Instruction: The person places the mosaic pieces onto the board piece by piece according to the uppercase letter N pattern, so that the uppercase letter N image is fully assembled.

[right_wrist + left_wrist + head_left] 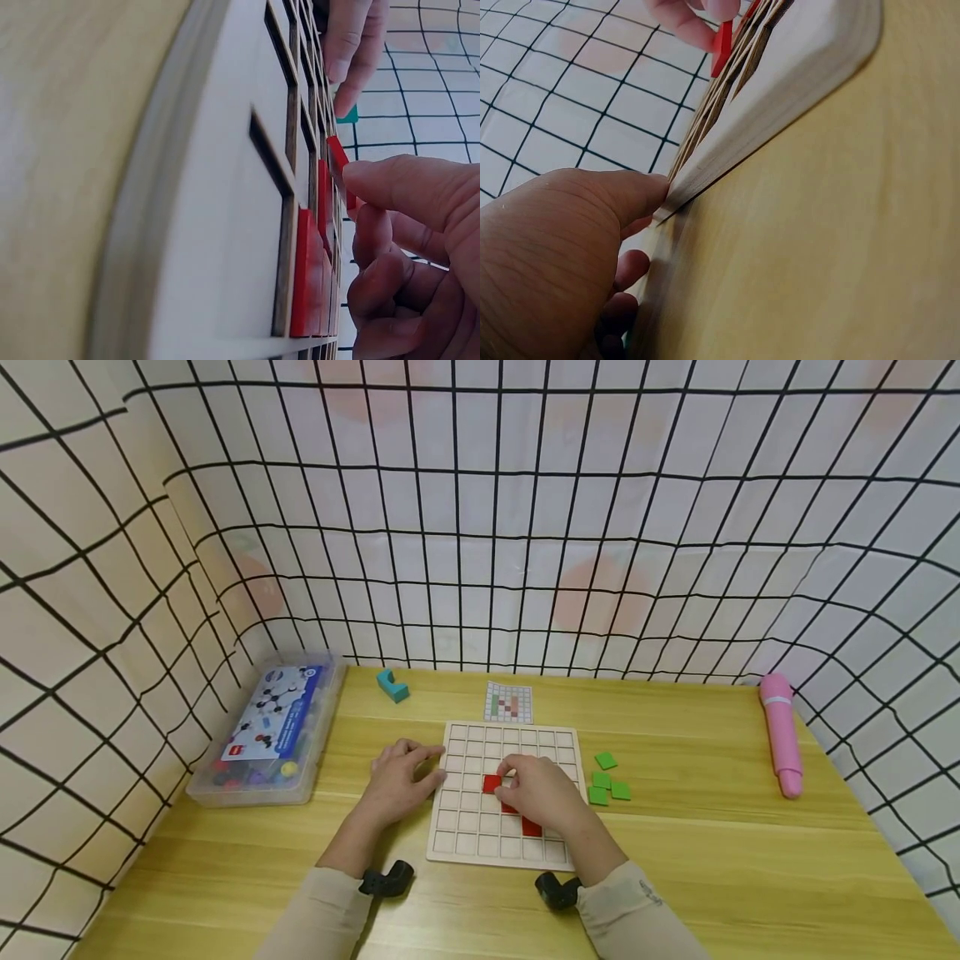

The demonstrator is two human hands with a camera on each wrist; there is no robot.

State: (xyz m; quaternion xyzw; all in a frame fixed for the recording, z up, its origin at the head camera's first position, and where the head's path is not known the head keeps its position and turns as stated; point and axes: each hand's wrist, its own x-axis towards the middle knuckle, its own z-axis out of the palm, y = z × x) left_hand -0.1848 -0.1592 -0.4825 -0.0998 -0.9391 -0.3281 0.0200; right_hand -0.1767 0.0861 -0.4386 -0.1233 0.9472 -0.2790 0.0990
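Board [456, 842]: pale wood, square grid of shallow recessed cells, flat between the hands; left hand [397, 783] has its thumb on the left edge. Held red tile [492, 783]: thin, square, tilted, pinched at the right hand [546, 792] fingertips over the grid; can't tell if its lower edge touches. Two more red tiles [532, 827] on the grid diagonally, partly under the right hand. Four green tiles [602, 780] loose, just right of that hand.
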